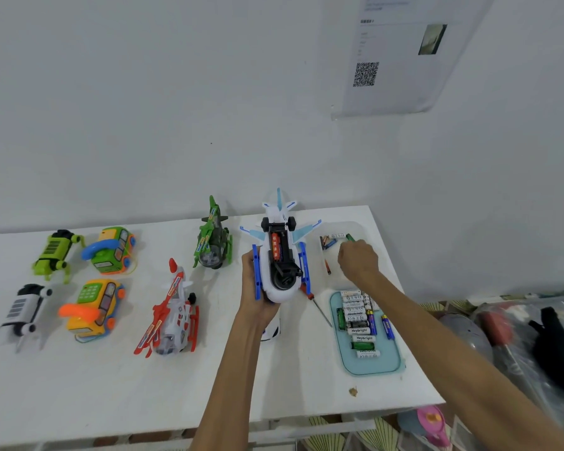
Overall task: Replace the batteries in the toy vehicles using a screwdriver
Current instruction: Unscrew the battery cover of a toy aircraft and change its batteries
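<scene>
Head view: the left hand [253, 288] clasps the upturned white helicopter [280, 255] mid-table, battery bay open. The right hand [357, 258] pinches a green battery [350, 236] over the clear tray [358, 226] near the table's right edge [404, 307]. The screwdriver [316, 304] lies between helicopter and teal tray [339, 346].

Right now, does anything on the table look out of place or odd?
Yes. The white and blue toy plane in the left hand lies belly up, its battery bay open with one red battery inside. A small brown scrap lies near the front table edge. The red-handled screwdriver lies loose beside the plane.
</scene>
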A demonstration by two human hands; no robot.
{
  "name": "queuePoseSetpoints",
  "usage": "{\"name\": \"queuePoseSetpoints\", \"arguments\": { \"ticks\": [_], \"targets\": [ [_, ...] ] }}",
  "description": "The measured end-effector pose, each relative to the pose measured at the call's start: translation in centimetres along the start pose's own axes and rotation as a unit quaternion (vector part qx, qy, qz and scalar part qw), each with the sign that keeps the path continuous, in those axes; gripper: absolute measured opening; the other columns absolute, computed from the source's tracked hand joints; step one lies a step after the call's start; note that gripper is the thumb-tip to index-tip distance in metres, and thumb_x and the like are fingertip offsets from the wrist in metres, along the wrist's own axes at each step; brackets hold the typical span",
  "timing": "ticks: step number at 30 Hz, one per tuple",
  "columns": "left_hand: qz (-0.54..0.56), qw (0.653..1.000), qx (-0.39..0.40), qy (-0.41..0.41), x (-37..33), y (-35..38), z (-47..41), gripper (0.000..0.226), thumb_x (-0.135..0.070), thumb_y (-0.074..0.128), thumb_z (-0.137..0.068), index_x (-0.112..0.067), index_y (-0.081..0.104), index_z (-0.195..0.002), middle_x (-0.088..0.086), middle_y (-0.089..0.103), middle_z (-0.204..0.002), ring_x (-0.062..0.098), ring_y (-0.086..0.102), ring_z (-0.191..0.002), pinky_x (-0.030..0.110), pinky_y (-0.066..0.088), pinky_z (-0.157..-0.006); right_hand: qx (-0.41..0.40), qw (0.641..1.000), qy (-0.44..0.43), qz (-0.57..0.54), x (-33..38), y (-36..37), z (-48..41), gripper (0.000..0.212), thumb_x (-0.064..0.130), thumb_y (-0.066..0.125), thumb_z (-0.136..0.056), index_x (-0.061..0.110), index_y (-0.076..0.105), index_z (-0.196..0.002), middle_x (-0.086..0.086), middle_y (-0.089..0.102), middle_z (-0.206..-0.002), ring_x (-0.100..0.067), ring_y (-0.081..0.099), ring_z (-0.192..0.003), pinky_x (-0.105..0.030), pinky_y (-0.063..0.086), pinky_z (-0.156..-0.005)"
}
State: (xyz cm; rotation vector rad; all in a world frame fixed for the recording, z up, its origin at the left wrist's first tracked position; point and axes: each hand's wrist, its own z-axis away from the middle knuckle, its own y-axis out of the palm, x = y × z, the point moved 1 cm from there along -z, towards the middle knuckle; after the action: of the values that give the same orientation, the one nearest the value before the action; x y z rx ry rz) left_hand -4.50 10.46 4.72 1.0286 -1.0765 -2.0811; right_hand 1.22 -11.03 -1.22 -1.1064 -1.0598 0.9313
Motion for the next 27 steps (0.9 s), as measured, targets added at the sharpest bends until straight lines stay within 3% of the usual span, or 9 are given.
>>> {"name": "queuePoseSetpoints", "arguments": {
  "ticks": [2, 5, 7, 9, 13, 16, 17, 22, 27],
  "targets": [
    [-0.019, 0.999, 0.021, 0.022, 0.0, 0.2, -0.1, 0.095, -0.038, 0.103, -0.006, -0.011, 0.078, -0.094, 0.003, 0.074, -0.085, 0.013, 0.071, -0.075, 0.023, 0.058, -0.065, -0.031, 0.991, 0.014, -0.131, 0.1, -1.3, -0.3, 0.022, 0.015, 0.054, -0.101, 0.004, 0.071, -0.107, -0.017, 0.072, -0.097, -0.029, 0.067, -0.082, -0.03, 0.051, -0.066],
    [-0.02, 0.998, 0.016, 0.051, 0.0, 1.1, 0.0, 0.128, -0.042, 0.103, -0.009, -0.013, 0.061, -0.126, 0.001, 0.068, -0.1, 0.011, 0.069, -0.081, 0.022, 0.057, -0.067, -0.058, 0.944, 0.003, -0.324, 1.3, -4.5, 0.5, 0.017, 0.018, 0.063, -0.099, 0.006, 0.073, -0.103, -0.012, 0.075, -0.094, -0.024, 0.071, -0.077, -0.035, 0.061, -0.069],
    [-0.022, 0.998, -0.029, 0.057, 0.3, 1.2, -0.1, 0.092, -0.048, 0.098, -0.052, -0.016, 0.055, -0.127, 0.002, 0.063, -0.104, 0.014, 0.07, -0.078, 0.025, 0.059, -0.059, -0.101, 0.922, -0.039, -0.372, 2.6, -6.9, 1.7, 0.018, 0.022, 0.064, -0.099, 0.011, 0.076, -0.106, -0.003, 0.076, -0.095, -0.019, 0.073, -0.082, -0.038, 0.062, -0.079],
    [-0.016, 0.993, -0.102, 0.059, 0.3, 0.9, -0.3, 0.043, -0.053, 0.064, -0.09, -0.017, 0.06, -0.114, 0.003, 0.062, -0.1, 0.018, 0.068, -0.077, 0.027, 0.058, -0.049, -0.134, 0.897, -0.081, -0.413, 4.2, -9.1, 3.4, 0.017, 0.024, 0.066, -0.098, 0.016, 0.079, -0.104, 0.005, 0.077, -0.092, -0.012, 0.073, -0.08, -0.031, 0.06, -0.081],
    [0.01, 0.998, -0.043, 0.043, 0.2, 1.9, -0.2, 0.085, -0.048, 0.1, -0.031, -0.013, 0.068, -0.101, 0.007, 0.069, -0.088, 0.018, 0.07, -0.072, 0.026, 0.058, -0.055, -0.148, 0.836, -0.161, -0.502, 7.2, -11.5, 6.8, 0.013, 0.017, 0.073, -0.094, 0.012, 0.079, -0.104, 0.004, 0.078, -0.09, -0.006, 0.074, -0.083, -0.018, 0.057, -0.081],
    [-0.006, 0.995, -0.081, 0.064, 0.2, 1.8, -0.3, 0.039, -0.053, 0.052, -0.093, -0.017, 0.059, -0.106, 0.004, 0.057, -0.101, 0.016, 0.058, -0.088, 0.027, 0.054, -0.071, -0.125, 0.834, -0.222, -0.489, 8.3, -11.0, 8.0, 0.016, 0.011, 0.075, -0.091, 0.01, 0.078, -0.107, 0.001, 0.077, -0.099, -0.008, 0.073, -0.09, -0.02, 0.057, -0.087],
    [-0.006, 0.992, -0.103, 0.066, 0.2, 1.4, -0.5, 0.042, -0.051, 0.035, -0.101, -0.017, 0.057, -0.108, 0.003, 0.056, -0.103, 0.016, 0.055, -0.091, 0.028, 0.049, -0.079, -0.124, 0.84, -0.245, -0.468, 8.3, -10.7, 8.2, 0.017, 0.009, 0.076, -0.089, 0.009, 0.077, -0.107, -0.001, 0.076, -0.101, -0.009, 0.073, -0.092, -0.022, 0.057, -0.089],
    [-0.072, 0.989, -0.113, 0.069, -0.5, 0.9, 0.0, 0.037, -0.046, 0.041, -0.1, -0.016, 0.061, -0.109, 0.004, 0.064, -0.099, 0.018, 0.06, -0.089, 0.034, 0.048, -0.079, -0.117, 0.876, -0.312, -0.347, 8.0, -10.4, 8.0, 0.015, 0.013, 0.08, -0.086, 0.009, 0.079, -0.101, -0.001, 0.075, -0.096, -0.007, 0.071, -0.085, -0.022, 0.058, -0.088],
    [-0.114, 0.983, -0.118, 0.08, -0.5, 0.9, -0.2, 0.038, -0.04, 0.031, -0.107, -0.015, 0.059, -0.1, 0.006, 0.06, -0.096, 0.018, 0.058, -0.088, 0.034, 0.047, -0.081, -0.027, 0.889, -0.206, -0.408, 8.4, -11.3, 8.3, 0.016, 0.016, 0.091, -0.073, 0.011, 0.08, -0.082, 0.007, 0.074, -0.076, 0.001, 0.066, -0.07, -0.007, 0.048, -0.061]
  ]
}}
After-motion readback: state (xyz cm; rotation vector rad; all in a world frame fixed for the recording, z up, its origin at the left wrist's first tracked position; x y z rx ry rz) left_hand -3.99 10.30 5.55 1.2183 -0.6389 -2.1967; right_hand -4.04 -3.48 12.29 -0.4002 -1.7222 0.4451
